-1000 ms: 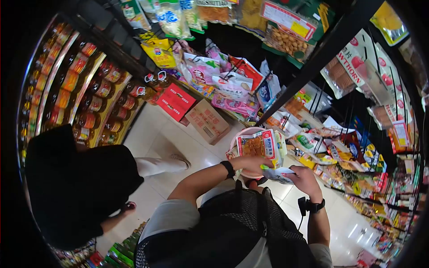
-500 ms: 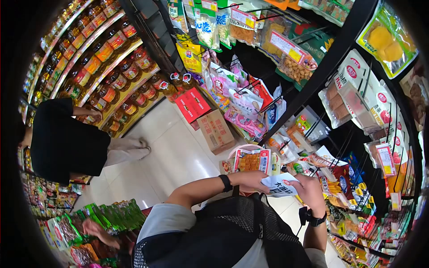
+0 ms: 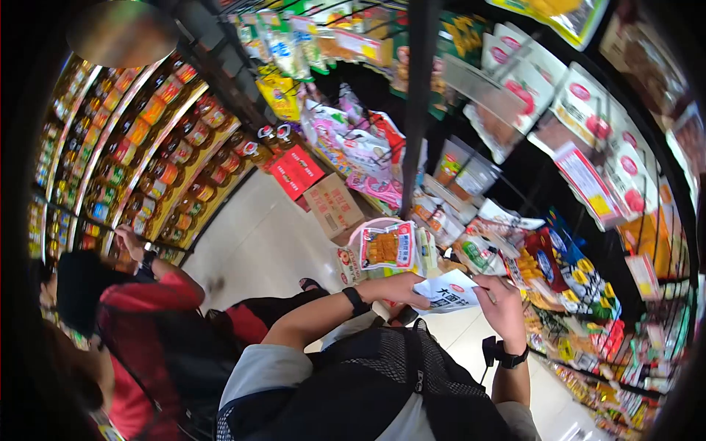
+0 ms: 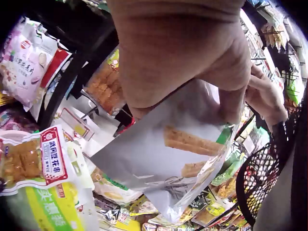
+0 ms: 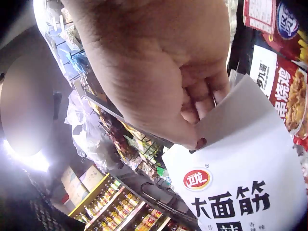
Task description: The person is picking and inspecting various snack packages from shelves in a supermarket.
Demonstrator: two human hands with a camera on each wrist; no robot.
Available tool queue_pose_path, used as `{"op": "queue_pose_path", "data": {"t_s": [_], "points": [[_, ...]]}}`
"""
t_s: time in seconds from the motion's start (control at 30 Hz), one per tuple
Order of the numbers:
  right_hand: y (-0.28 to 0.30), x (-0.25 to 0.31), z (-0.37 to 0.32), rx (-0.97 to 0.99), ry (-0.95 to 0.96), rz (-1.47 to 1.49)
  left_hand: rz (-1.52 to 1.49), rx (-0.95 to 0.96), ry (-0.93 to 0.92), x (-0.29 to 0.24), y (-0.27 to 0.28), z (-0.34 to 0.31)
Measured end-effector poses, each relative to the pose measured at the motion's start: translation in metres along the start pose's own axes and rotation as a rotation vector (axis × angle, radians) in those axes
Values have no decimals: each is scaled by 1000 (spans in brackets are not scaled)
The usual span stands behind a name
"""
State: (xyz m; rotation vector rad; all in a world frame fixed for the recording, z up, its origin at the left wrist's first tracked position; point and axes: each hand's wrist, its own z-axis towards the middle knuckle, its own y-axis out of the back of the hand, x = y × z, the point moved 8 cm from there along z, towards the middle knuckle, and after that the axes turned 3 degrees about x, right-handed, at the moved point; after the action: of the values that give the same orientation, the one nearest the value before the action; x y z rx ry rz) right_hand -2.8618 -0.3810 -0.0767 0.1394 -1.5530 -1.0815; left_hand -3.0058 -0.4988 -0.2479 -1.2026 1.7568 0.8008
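A white snack packet [image 3: 447, 292] with a red logo and black lettering is held between my two hands. My left hand [image 3: 397, 289] grips its left edge, and my right hand [image 3: 501, 303] pinches its upper right corner. In the right wrist view the thumb [image 5: 192, 139] presses on the packet's top edge. The left wrist view shows the packet's other face [image 4: 178, 149], with brown sticks pictured on it. Just beyond my left hand, a red-bordered packet [image 3: 387, 246] of brown food sits on top in a pink basket [image 3: 362, 229], among other packs.
Hanging snack packs [image 3: 581, 110] fill the rack ahead and to the right. A red box [image 3: 296, 171] and a brown carton [image 3: 333, 206] stand on the floor. Shelves of bottles [image 3: 151, 140] line the left. A person in red [image 3: 184, 290] is close on my left.
The white packet has turned up and now lies flatter, its lettering facing me, still between both hands. The person in black on the left is gone from there; one in red has appeared.
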Motion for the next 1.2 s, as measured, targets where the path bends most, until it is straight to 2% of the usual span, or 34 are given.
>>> {"op": "queue_pose_path", "data": {"t_s": [0.13,0.27,0.33,0.37,0.47,0.57,0.7,0.83,0.97,1.2], "points": [[31,1,-40,-243,-13,-23,-147,44,-62,-4,-22,13],[48,-8,-97,-519,-173,-12,-331,86,-189,-30,-38,12],[39,-20,-125,-566,-289,189,-598,81,-89,-15,-50,16],[32,-26,-137,-587,-331,294,-615,95,-125,-21,-53,15],[-19,-43,-168,-489,-404,564,-655,112,-232,-42,-67,10],[-64,-26,-207,-377,-491,862,-690,194,-269,-66,-111,-2],[-64,-5,-253,-606,-563,973,-753,304,-167,-72,-166,-1],[-62,-4,-319,-804,-595,961,-634,400,-156,-76,-222,7],[-54,-12,-389,-955,-600,955,-557,527,-143,-103,-285,7],[-14,-31,-534,-1258,-532,1020,-323,715,-126,-118,-437,32]]}}
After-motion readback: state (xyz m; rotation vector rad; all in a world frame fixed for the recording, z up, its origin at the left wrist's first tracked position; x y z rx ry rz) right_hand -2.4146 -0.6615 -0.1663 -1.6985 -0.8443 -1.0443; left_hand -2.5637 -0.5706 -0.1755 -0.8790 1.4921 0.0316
